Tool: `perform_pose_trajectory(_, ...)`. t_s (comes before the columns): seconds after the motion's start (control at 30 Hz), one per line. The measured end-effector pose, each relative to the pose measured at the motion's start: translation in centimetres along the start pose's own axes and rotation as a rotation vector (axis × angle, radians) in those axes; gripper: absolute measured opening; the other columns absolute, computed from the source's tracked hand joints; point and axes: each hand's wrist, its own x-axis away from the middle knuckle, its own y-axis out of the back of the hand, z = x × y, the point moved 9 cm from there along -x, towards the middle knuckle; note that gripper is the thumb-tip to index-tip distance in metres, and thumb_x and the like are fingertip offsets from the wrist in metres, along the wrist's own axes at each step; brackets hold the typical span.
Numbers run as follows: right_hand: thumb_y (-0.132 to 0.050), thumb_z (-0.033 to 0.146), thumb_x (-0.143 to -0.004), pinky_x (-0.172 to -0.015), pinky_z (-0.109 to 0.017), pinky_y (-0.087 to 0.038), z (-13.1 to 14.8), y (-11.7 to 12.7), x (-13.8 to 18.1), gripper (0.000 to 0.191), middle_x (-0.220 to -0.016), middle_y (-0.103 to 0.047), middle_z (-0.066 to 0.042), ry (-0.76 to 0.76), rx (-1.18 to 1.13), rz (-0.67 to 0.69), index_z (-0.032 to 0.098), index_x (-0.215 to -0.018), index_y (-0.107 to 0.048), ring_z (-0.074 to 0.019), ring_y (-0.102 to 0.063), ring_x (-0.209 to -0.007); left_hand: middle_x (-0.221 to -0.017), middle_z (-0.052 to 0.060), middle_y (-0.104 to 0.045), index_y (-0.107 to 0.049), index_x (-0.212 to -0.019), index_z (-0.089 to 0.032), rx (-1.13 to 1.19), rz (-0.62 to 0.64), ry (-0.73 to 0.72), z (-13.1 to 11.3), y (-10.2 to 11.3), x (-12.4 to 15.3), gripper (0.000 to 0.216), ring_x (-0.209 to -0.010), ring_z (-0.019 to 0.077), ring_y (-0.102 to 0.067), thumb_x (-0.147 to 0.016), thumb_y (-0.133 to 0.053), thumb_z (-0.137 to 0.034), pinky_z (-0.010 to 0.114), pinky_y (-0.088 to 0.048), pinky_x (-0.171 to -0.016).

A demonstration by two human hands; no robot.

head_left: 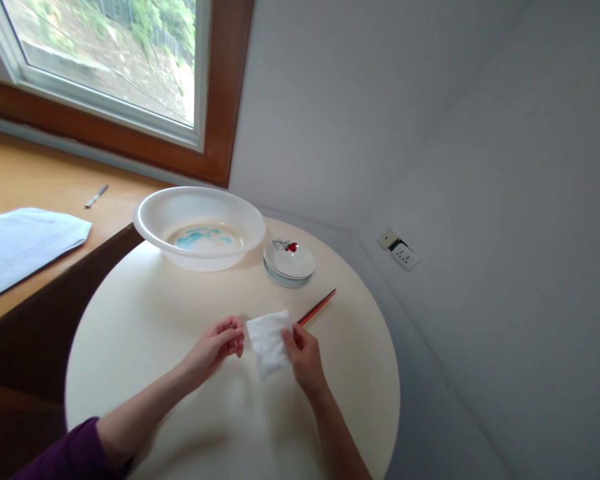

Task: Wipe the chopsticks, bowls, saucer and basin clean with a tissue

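At the far left, a pale folded sheet (27,247) and a pen (97,197) lie apart on a wooden worktop (35,177), below the window. To its right stands a round white worktop (125,320), with a wide translucent basin (205,261) at its far side; blue patches show in its bottom, though whether they are printed or something lying inside I cannot tell.

Nearer the viewer, the left hand (226,339) hovers over the round worktop, its fingers loosely curled and the gap to the thumb narrow, with nothing visible in its hold. Its fingertips are just beside the left edge of a white cloth (267,347), apparently apart from it. The cloth hangs above the worktop between the hands, its right edge pinched between thumb and fingers of the right hand (304,353).

The step in hand looks like opening out or turning the cloth. Any two-handed move from here calls for the left fingers to part and take the free edge while the right hand keeps its pinch.

Beyond the cloth sit small stacked dishes (291,259), the top one bearing a red flower. Reddish sticks (320,307) run out from behind the right hand; whether it touches them is hidden.
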Motion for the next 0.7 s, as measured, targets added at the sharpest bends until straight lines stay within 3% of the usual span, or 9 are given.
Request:
perform_pose_trajectory(0.17,-0.058,0.050,-0.075,-0.046,-0.020,-0.030,1.6,6.7,-0.9,0.035,-0.056,-0.047,0.004,-0.008,0.180,0.009,0.016,-0.069,-0.056,-0.0085,-0.038,-0.050,-0.050,-0.007,-0.047,-0.051,-0.063,-0.016,0.043,-0.034,0.014,-0.4,0.1,0.2,0.019,-0.046,0.0061,-0.043,-0.060,-0.069,-0.023,0.020,-0.035,-0.047)
perform_pose_trajectory(0.33,-0.052,0.046,-0.075,-0.047,-0.024,-0.035,-1.8,13.8,-1.2,0.031,-0.054,-0.053,0.001,-0.148,0.568,0.128,0.017,-0.064,-0.058,-0.0135,-0.047,-0.050,-0.050,-0.007,-0.044,-0.052,-0.063,-0.016,0.020,-0.008,0.028,-0.3,-0.2,0.3,0.016,-0.046,0.0065,-0.041,-0.060,-0.066,-0.023,0.021,-0.033,-0.047)
perform_pose_trajectory(0.4,-0.052,0.041,-0.074,-0.059,-0.031,-0.043,-2.9,17.0,-1.5,0.027,-0.068,-0.063,-0.005,-0.134,0.831,0.022,0.017,-0.076,-0.065,-0.0191,-0.057,-0.063,-0.050,-0.007,-0.044,-0.052,-0.063,-0.017,0.017,-0.002,0.029,-0.2,-0.1,0.2,0.015,-0.046,0.0067,-0.041,-0.061,-0.066,-0.023,0.021,-0.033,-0.047)
perform_pose_trajectory(0.47,-0.054,0.040,-0.073,-0.075,-0.040,-0.045,-2.8,19.7,-1.5,0.036,-0.097,-0.065,-0.013,-0.076,1.098,-0.206,0.017,-0.098,-0.065,-0.0268,-0.060,-0.087,-0.050,-0.007,-0.043,-0.052,-0.063,-0.017,0.019,0.000,0.031,-0.2,-0.1,0.2,0.016,-0.046,0.0067,-0.040,-0.060,-0.066,-0.023,0.022,-0.032,-0.047)
perform_pose_trajectory(0.53,-0.046,0.038,-0.078,-0.087,-0.046,-0.040,-2.8,19.7,-1.7,0.045,-0.119,-0.058,-0.017,0.003,1.227,-0.280,0.016,-0.116,-0.059,-0.0297,-0.053,-0.109,-0.049,-0.007,-0.043,-0.051,-0.062,-0.017,0.020,-0.005,0.036,-0.2,-0.1,0.1,0.017,-0.046,0.0064,-0.040,-0.060,-0.066,-0.024,0.021,-0.032,-0.047)
perform_pose_trajectory(0.57,-0.040,0.036,-0.082,-0.092,-0.046,-0.038,-2.9,18.8,-1.9,0.047,-0.126,-0.053,-0.017,0.044,1.252,-0.247,0.015,-0.121,-0.055,-0.0287,-0.049,-0.117,-0.049,-0.007,-0.043,-0.051,-0.061,-0.017,0.020,-0.010,0.039,-0.2,-0.1,0.1,0.017,-0.045,0.0063,-0.039,-0.059,-0.067,-0.024,0.021,-0.031,-0.047)
perform_pose_trajectory(0.7,-0.028,0.031,-0.090,-0.106,-0.044,-0.025,-4.0,12.3,-2.3,0.051,-0.142,-0.038,-0.013,0.143,1.306,0.055,0.014,-0.136,-0.040,-0.0223,-0.030,-0.134,-0.047,-0.007,-0.044,-0.051,-0.061,-0.017,0.019,-0.021,0.052,-0.2,-0.1,0.2,0.018,-0.045,0.0060,-0.038,-0.057,-0.067,-0.025,0.021,-0.031,-0.047)
